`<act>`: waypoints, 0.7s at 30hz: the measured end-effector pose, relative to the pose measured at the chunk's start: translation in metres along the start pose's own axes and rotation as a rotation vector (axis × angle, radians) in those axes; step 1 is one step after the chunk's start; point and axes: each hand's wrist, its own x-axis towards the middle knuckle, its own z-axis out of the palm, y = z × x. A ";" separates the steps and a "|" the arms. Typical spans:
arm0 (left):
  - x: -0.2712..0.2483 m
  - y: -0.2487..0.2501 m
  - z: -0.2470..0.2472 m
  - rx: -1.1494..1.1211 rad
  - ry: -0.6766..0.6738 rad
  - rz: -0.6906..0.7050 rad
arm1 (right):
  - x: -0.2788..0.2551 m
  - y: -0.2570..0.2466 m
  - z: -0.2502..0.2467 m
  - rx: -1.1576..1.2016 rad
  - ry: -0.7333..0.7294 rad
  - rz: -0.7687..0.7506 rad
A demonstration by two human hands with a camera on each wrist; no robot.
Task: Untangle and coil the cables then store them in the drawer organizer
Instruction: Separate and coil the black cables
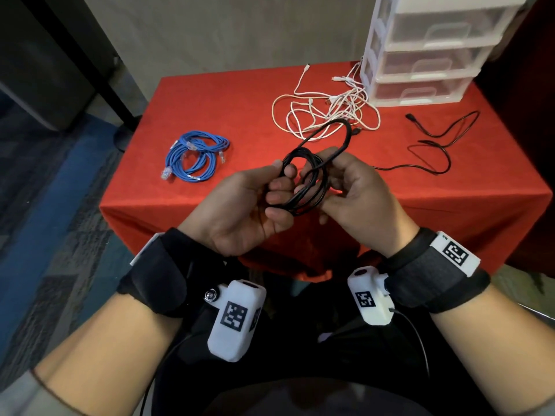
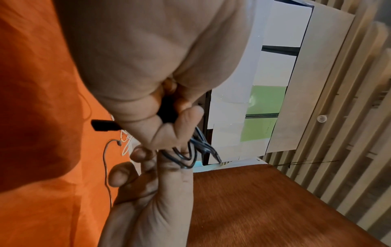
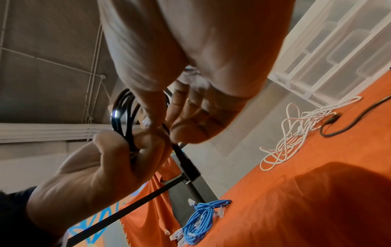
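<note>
1. The surface (image 1: 210, 94), draped in red cloth, has bare cloth along its near edge and between the cable piles.
2. The drawer organizer (image 1: 420, 49) stands at the far right corner, its three clear drawers shut.
3. White cables (image 1: 324, 112) lie tangled just beside it; a blue cable (image 1: 192, 159) sits coiled near the left edge.
4. The left hand (image 1: 240, 211) and right hand (image 1: 354, 193) each grip a black cable (image 1: 306, 181), coiled, above the near edge.
5. No writing is readable; the wrist tags show only square codes.
</note>
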 end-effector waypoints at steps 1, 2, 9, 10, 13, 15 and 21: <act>0.000 0.000 -0.001 0.009 0.005 0.000 | 0.001 -0.001 0.001 -0.020 0.025 -0.016; -0.001 0.001 -0.001 0.025 0.008 0.002 | 0.001 -0.002 0.001 -0.048 0.044 -0.038; -0.014 0.042 -0.019 0.080 0.034 0.188 | 0.013 0.017 -0.028 -0.250 0.292 0.044; -0.015 0.047 -0.022 0.098 0.041 0.201 | 0.014 0.019 -0.039 -0.232 0.362 0.081; -0.009 0.043 -0.029 0.161 0.129 0.217 | 0.014 0.019 -0.057 -0.173 0.461 0.150; 0.003 0.032 -0.029 0.183 0.201 0.256 | 0.013 0.018 -0.055 -0.041 0.455 0.196; 0.027 0.011 -0.028 0.255 0.427 0.449 | 0.000 -0.002 -0.032 0.609 0.202 0.354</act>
